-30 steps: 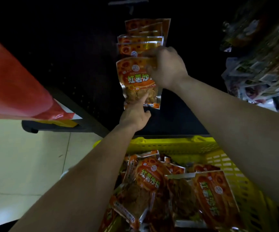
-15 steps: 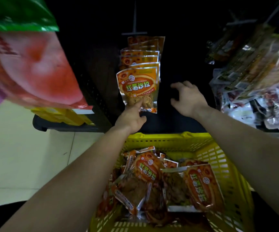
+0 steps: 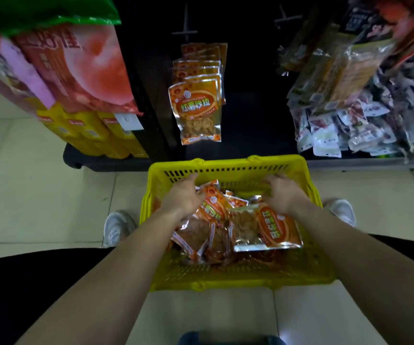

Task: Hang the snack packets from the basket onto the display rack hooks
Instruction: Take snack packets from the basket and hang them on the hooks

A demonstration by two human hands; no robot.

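We judge the step in hand to be picking the next packet out of the yellow basket [image 3: 226, 163]. To do it well, we would single out one packet from the top of the loose packets [image 3: 268, 226] heaped inside the basket. We would pinch it near its sealed top edge, where the hang hole should be, and lift it clear so no neighbour drags along. The foil looks slippery and the packets overlap. It should then go face forward onto the hook [image 3: 185, 33] above and beyond the basket, in front of the hung packets [image 3: 196, 108] that fill it in a row.

Our left hand [image 3: 183, 195] hovers over the basket's left half, fingers loosely curved and reaching toward the far wall, holding nothing. Its thumb side lies just beside an orange packet [image 3: 212, 202], and we cannot tell if it touches. Our right hand [image 3: 284, 195] is over the basket's right half, blurred, fingers spread and relaxed, gripping nothing that we can see.
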